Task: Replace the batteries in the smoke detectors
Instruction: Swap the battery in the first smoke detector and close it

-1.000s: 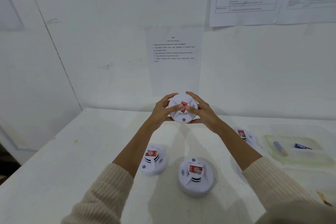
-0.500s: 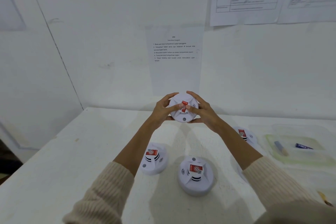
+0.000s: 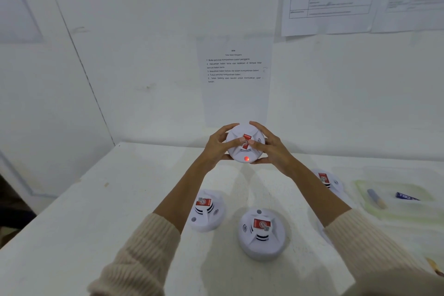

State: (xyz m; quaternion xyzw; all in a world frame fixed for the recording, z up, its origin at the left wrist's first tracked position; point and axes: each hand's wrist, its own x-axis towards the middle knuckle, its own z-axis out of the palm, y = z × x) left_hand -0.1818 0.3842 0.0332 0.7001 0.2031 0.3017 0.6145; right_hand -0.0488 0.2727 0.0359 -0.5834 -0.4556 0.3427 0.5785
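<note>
- Nearest on the bench [image 3: 84,223]: three smoke detectors, face up. That's the middle detector [image 3: 263,230], left detector [image 3: 206,210], and right detector [image 3: 326,179] partly behind the forearm.
- Right side: tray [image 3: 370,211] with a grey battery [image 3: 376,198] and a blue battery [image 3: 407,196].
- Above the bench, mid-air: held detector [image 3: 245,151], face toward camera, red light [image 3: 246,158] lit.
- Left hand [image 3: 216,149] and right hand [image 3: 274,151] both grip its rim, thumbs meeting on the centre button. Reads as self-test.
- Tip: press square and firm, keep fingers off the sounder slots, hold until it beeps.
- Far wall: instruction sheet [image 3: 236,67].
</note>
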